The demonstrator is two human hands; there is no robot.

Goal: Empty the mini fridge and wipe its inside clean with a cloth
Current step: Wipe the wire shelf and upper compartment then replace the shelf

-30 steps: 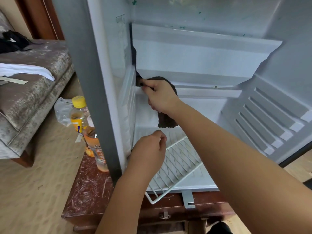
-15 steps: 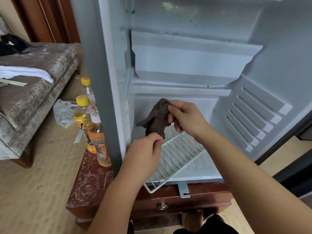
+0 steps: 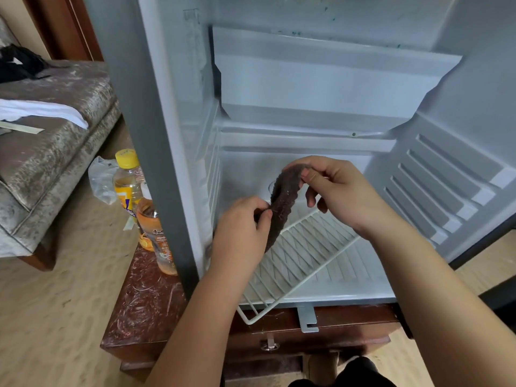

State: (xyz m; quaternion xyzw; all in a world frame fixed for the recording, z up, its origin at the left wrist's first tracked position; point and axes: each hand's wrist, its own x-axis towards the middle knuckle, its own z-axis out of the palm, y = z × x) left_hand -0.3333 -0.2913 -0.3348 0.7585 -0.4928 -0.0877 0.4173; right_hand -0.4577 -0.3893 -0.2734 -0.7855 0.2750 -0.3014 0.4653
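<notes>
The white mini fridge [image 3: 321, 88] stands open in front of me on a dark wooden cabinet, with no food inside. A dark brown cloth [image 3: 283, 202] hangs in a strip in front of the lower compartment. My right hand [image 3: 337, 191] pinches its upper end between thumb and fingers. My left hand [image 3: 241, 230] pinches its lower part. A white wire shelf [image 3: 304, 255] lies loose and tilted on the fridge floor, one corner sticking out past the front edge.
Two drink bottles [image 3: 131, 188] stand on the cabinet top [image 3: 145, 305] left of the fridge wall, beside a crumpled plastic bag [image 3: 100, 177]. A grey sofa [image 3: 50, 141] with a white cloth fills the left side. The fridge door [image 3: 452, 174] is swung open at right.
My right hand has pulled the cloth off the upper left ledge and down in front of the lower compartment. My left hand has come up and taken hold of the cloth's lower part.
</notes>
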